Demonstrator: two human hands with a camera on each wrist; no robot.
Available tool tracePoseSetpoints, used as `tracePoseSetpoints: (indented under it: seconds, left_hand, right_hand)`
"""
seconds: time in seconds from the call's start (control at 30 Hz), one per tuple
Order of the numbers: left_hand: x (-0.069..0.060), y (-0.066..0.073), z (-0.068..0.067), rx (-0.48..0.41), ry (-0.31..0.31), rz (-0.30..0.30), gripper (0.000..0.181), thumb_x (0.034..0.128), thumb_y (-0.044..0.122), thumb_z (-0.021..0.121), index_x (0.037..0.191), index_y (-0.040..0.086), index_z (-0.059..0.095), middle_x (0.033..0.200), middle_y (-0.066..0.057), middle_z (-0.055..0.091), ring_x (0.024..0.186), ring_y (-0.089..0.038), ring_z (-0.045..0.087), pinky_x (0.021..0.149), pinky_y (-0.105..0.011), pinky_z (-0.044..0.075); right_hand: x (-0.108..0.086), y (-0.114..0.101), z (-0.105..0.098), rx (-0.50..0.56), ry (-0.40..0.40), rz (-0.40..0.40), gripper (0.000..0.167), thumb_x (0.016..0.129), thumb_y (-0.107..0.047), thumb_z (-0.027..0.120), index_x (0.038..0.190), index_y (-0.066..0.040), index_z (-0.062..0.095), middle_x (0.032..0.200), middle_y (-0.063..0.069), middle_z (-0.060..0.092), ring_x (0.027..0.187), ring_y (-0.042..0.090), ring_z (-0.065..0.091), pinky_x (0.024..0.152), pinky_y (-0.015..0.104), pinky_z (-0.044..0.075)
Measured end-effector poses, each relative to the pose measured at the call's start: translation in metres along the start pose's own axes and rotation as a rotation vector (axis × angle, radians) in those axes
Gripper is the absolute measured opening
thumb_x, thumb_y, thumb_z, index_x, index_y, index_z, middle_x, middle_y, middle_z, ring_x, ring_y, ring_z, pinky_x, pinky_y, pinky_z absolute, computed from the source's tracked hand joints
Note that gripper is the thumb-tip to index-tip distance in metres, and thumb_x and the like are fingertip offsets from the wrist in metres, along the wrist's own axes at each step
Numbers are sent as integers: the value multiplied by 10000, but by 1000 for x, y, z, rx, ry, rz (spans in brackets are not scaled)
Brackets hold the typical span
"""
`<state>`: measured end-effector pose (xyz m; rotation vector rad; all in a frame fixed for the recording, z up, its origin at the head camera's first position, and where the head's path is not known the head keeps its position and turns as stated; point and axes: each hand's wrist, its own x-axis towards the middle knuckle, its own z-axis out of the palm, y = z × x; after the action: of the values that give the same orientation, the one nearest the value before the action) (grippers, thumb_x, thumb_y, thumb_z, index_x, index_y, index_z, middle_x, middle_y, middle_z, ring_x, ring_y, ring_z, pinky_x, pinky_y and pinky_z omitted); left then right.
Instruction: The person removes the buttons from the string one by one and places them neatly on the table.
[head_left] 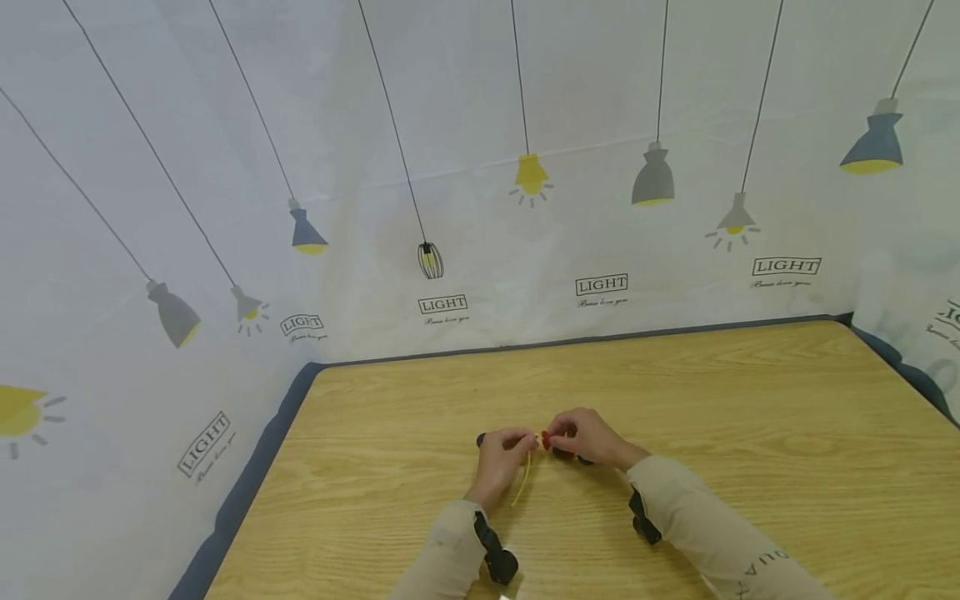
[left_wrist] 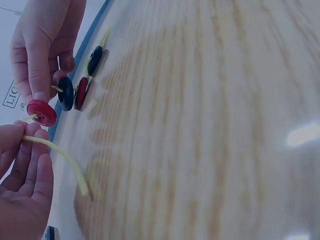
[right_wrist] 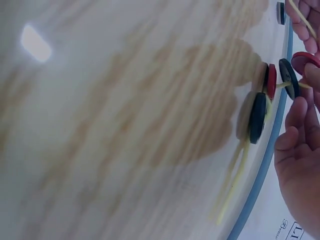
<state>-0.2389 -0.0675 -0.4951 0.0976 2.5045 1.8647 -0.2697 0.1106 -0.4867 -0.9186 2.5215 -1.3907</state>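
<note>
My left hand [head_left: 501,464] pinches a yellow cord [left_wrist: 62,154] near one end, and a short tail of it hangs past the fingers. Facing it, my right hand [head_left: 592,437] pinches a red button [left_wrist: 41,113] by its edge. The cord passes through this red button, as the left wrist view shows. Farther along the same cord, below the right fingers, hang a black button [right_wrist: 288,78], a second red button [right_wrist: 272,81] and another black button [right_wrist: 257,118]. The cord's other end [right_wrist: 232,190] trails past them over the table.
A separate black disc [head_left: 481,439], likely a button, lies on the wooden table [head_left: 375,483] just beyond my left hand. Behind the table's far edge stands a white sheet [head_left: 480,208] printed with lamps. Both wrists wear black camera straps [head_left: 495,550].
</note>
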Motion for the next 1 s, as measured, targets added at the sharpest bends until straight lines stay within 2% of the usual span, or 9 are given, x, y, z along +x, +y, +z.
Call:
tracePoseSetpoints:
  seconds: [0.17, 0.37, 0.63, 0.8, 0.83, 0.9, 0.93, 1.0]
  left_hand:
    - [0, -1, 0, -14, 8, 11, 165, 848, 141, 597, 880, -4, 667, 787, -59, 654, 722, -134, 601, 605, -235, 475]
    - [-2, -3, -1, 15, 16, 40, 150, 836, 113, 608, 860, -22, 669, 769, -82, 659, 709, -118, 597, 642, -234, 465]
    - [-3, -3, 2, 51, -27, 51, 147, 809, 100, 630, 901, -6, 674, 809, -87, 658, 737, -124, 590, 648, -238, 465]
    - [-5, -1, 4, 40, -83, 52, 296, 807, 227, 647, 1033, 36, 638, 858, -58, 649, 786, -136, 594, 670, -285, 475]
    - [-4, -4, 5, 29, -96, 83, 338, 808, 269, 646, 1061, 46, 625, 866, -56, 647, 786, -134, 597, 656, -281, 478]
    - [-5, -3, 5, 7, -115, 103, 416, 796, 322, 651, 1102, 46, 599, 923, -72, 641, 828, -150, 603, 673, -289, 486]
    - [-5, -3, 6, -3, -121, 119, 444, 793, 327, 653, 1119, 32, 584, 955, -91, 636, 850, -170, 605, 682, -298, 490]
    - [-5, -2, 8, -23, -128, 107, 457, 791, 305, 661, 1145, 34, 564, 1022, -109, 618, 897, -194, 597, 711, -302, 486]
  right_hand:
    - [0, 0, -1, -17, 2, 3, 68, 836, -46, 587, 823, -15, 646, 678, 52, 617, 545, 140, 549, 481, 224, 443]
    - [-2, -4, -2, -26, 8, -2, 68, 848, -58, 579, 826, -23, 633, 697, 55, 609, 553, 177, 554, 479, 228, 443]
    - [-4, -10, -3, 25, 32, 4, 78, 857, -73, 571, 830, -18, 620, 731, 81, 598, 577, 233, 570, 488, 242, 462]
    - [-5, -10, -4, 51, 27, -3, 95, 867, -85, 561, 846, -13, 620, 748, 106, 601, 601, 237, 576, 506, 258, 471]
    - [-5, -10, -4, 52, 27, -1, 94, 868, -86, 560, 850, -16, 620, 750, 96, 602, 608, 234, 577, 510, 260, 472]
    - [-6, -11, -4, 55, 26, 2, 94, 868, -87, 560, 855, -15, 619, 749, 79, 602, 618, 233, 579, 516, 264, 475]
    - [-6, -11, -4, 58, 25, 3, 93, 867, -86, 560, 858, -14, 618, 750, 68, 603, 620, 233, 581, 519, 268, 477]
    - [-6, -11, -4, 66, 23, 9, 92, 867, -76, 558, 867, -5, 616, 753, 58, 603, 623, 241, 586, 524, 279, 483]
